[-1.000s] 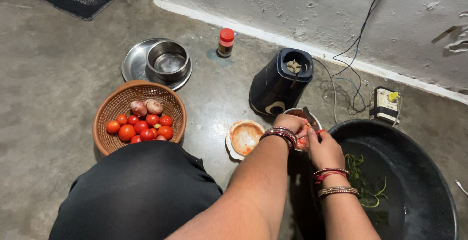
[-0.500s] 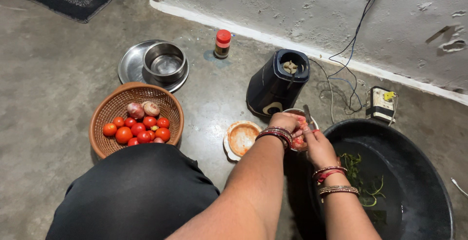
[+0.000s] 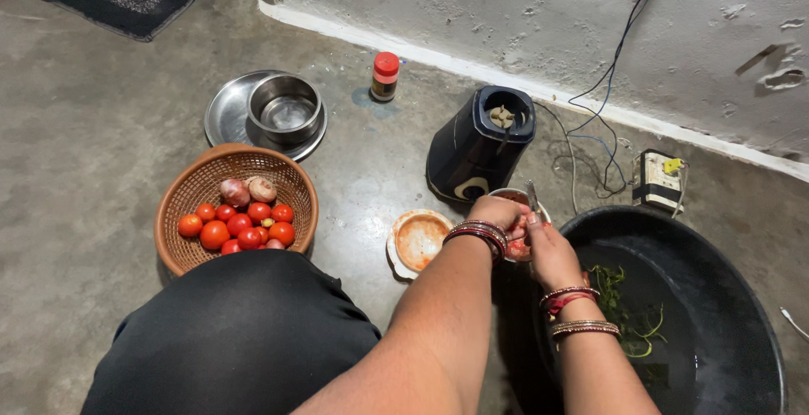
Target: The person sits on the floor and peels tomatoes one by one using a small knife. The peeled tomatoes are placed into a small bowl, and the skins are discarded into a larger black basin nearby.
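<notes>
On my far left sits a brown basket (image 3: 181, 238) with red tomatoes (image 3: 240, 228) and two onions (image 3: 247, 188) inside. Behind it a steel bowl (image 3: 286, 108) stands on a steel plate (image 3: 224, 115). A little jar with a red cap (image 3: 385, 75) stands near the wall. An orange-smeared lid (image 3: 419, 239) lies on the floor, just beside my hands. My left hand (image 3: 497, 211) wraps around the small jar (image 3: 521, 223) of red paste and holds it tight. The dark mixer base (image 3: 479, 145) stands right behind the jar. My right hand (image 3: 552, 255) is closed on a spoon (image 3: 533, 198) poking into that jar. The big black tub (image 3: 725, 297) with green leaves (image 3: 624, 305) is on my right.
</notes>
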